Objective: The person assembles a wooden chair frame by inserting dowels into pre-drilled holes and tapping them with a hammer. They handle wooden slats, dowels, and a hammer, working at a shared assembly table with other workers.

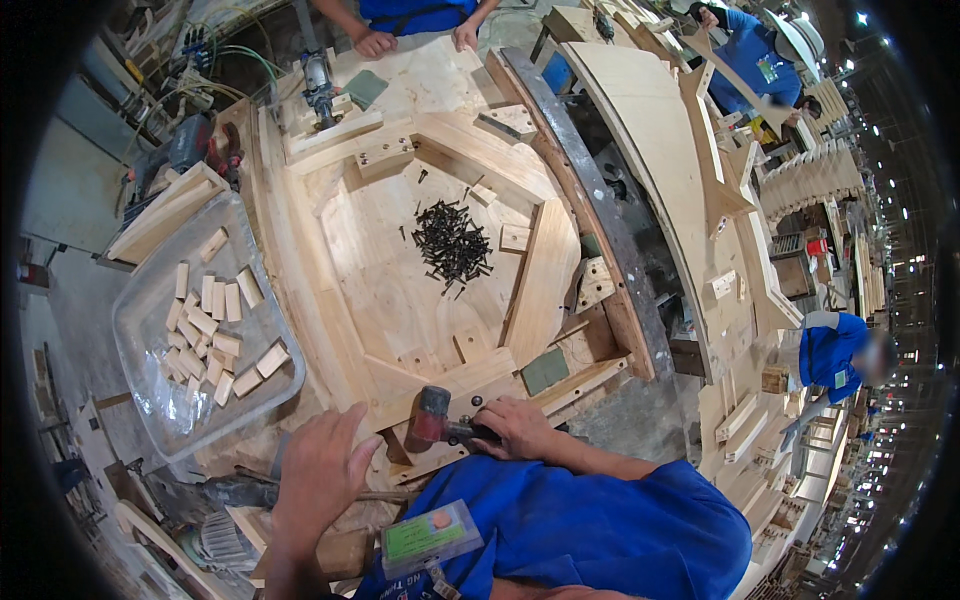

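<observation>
My right hand (515, 428) is closed around the dark handle of a mallet (432, 414) with a black and red head. The mallet lies across the near edge of a many-sided wooden frame (545, 285) made of thick light boards. To its left, my left hand (325, 465) is raised with the thumb apart from the fingers, and nothing shows in it. Inside the frame lies a pile of black screws (452, 243). Small drilled wooden blocks (515, 238) sit against the frame's inner sides.
A clear plastic tub (150, 420) of small wooden blocks stands at the left. Beyond the frame lies a power tool (318, 90), near a co-worker's hands (376, 43). A dark metal rail (620, 205) runs along the right. Green-grey pads (544, 371) lie at the frame's corners.
</observation>
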`<act>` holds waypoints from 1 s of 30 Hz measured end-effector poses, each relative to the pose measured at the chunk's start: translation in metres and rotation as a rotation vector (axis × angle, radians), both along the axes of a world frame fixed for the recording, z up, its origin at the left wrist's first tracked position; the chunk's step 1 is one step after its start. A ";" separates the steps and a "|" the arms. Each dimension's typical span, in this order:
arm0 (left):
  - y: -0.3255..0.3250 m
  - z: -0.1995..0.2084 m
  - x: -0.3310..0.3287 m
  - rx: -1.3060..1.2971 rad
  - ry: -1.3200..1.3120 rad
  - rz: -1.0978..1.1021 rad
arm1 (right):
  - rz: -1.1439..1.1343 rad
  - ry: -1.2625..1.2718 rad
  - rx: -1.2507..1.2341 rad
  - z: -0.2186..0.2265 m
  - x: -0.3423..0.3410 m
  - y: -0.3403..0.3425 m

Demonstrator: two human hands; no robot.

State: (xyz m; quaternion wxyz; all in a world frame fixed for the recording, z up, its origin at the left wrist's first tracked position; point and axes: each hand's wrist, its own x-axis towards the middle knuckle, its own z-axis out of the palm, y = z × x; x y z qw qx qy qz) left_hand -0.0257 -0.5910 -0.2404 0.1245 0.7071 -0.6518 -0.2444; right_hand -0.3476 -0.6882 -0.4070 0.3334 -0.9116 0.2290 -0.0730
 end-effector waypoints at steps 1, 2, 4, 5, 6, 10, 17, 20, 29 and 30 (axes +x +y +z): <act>0.000 0.001 0.000 -0.003 -0.004 0.001 | 0.000 -0.003 0.009 0.001 0.000 0.000; 0.000 0.002 -0.001 -0.009 -0.008 0.002 | 0.001 -0.006 0.016 0.001 -0.001 0.000; 0.001 0.002 -0.001 -0.045 -0.009 -0.003 | -0.001 0.002 0.005 0.001 -0.001 0.001; 0.001 0.002 -0.002 -0.062 -0.008 -0.007 | -0.004 0.008 0.000 0.001 -0.002 0.001; 0.001 0.002 -0.003 -0.071 -0.010 -0.009 | -0.005 0.007 -0.003 0.002 -0.002 0.002; 0.002 0.002 -0.006 -0.071 0.014 0.002 | -0.005 0.004 -0.007 0.000 -0.002 0.002; 0.001 0.005 -0.007 -0.037 0.022 -0.004 | -0.006 0.000 -0.013 -0.001 -0.001 0.002; 0.000 0.003 -0.007 -0.025 0.034 -0.006 | -0.022 0.001 -0.028 0.001 -0.002 0.004; 0.003 0.003 -0.007 -0.016 0.048 0.002 | -0.020 -0.005 -0.010 0.005 0.002 0.000; 0.001 0.002 -0.008 -0.016 0.057 -0.018 | -0.051 -0.006 -0.002 0.004 0.001 0.001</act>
